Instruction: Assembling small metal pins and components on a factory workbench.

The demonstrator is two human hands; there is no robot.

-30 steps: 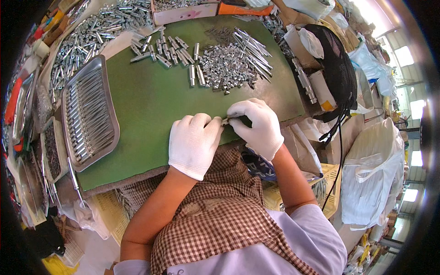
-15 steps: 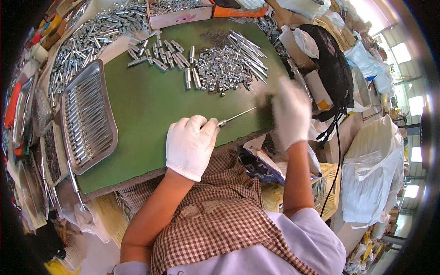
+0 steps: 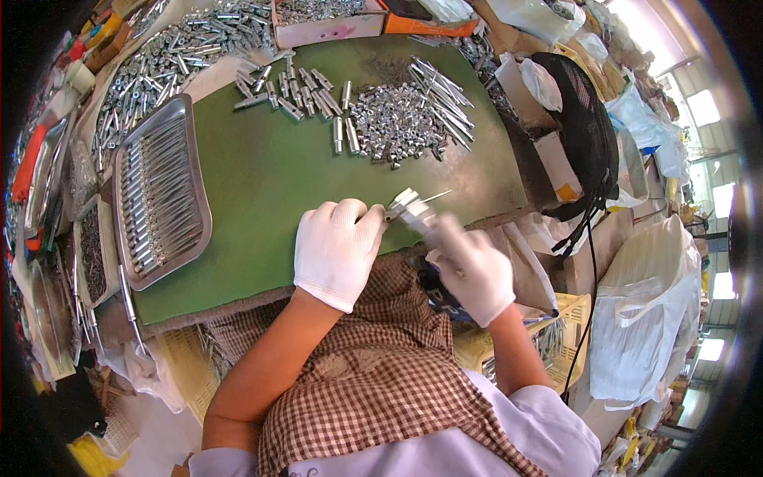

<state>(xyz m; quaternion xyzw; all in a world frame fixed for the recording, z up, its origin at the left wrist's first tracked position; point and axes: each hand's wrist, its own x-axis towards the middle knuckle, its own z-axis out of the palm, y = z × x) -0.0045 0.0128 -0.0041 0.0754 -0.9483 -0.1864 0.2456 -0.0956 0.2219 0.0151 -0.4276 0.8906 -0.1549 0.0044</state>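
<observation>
One rod (image 3: 438, 195), one silver tool (image 3: 412, 208), mid-frame.
I see left hand (image 3: 338, 256) pinching the rod, right hand (image 3: 475, 274) gripping the tool.

Green work surface (image 3: 254, 179), from above. On it we distinguish, at left, a metal tray (image 3: 200, 238); toward the far side, loose metal cylinders (image 3: 308, 100); beside these, heaped small metal pieces (image 3: 395, 123) and slender rods (image 3: 443, 101).

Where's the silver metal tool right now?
In the head view, the silver metal tool is in the right hand, just right of the left hand, over the green work surface near its front edge.
</observation>
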